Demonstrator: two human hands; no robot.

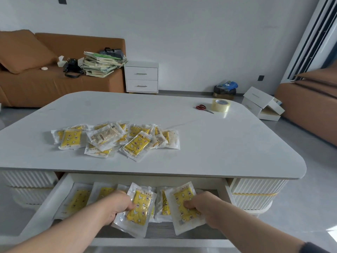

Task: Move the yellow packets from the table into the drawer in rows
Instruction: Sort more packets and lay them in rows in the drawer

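Observation:
A loose heap of yellow packets [116, 139] in clear wrappers lies on the white table [218, 143], left of centre. Below the table's front edge the drawer [54, 196] stands pulled out, with several yellow packets [78, 199] laid side by side along its back. My left hand [116, 207] grips one yellow packet [139, 209] over the drawer's middle. My right hand [206, 207] grips another yellow packet [184, 203] just to the right of it. Both held packets hover above those lying in the drawer.
Red-handled scissors [202, 108] and a roll of clear tape [220, 105] sit at the table's far right. A brown sofa [45, 83] with stacked papers, a white nightstand [141, 77] and white boxes [260, 105] on the floor stand beyond.

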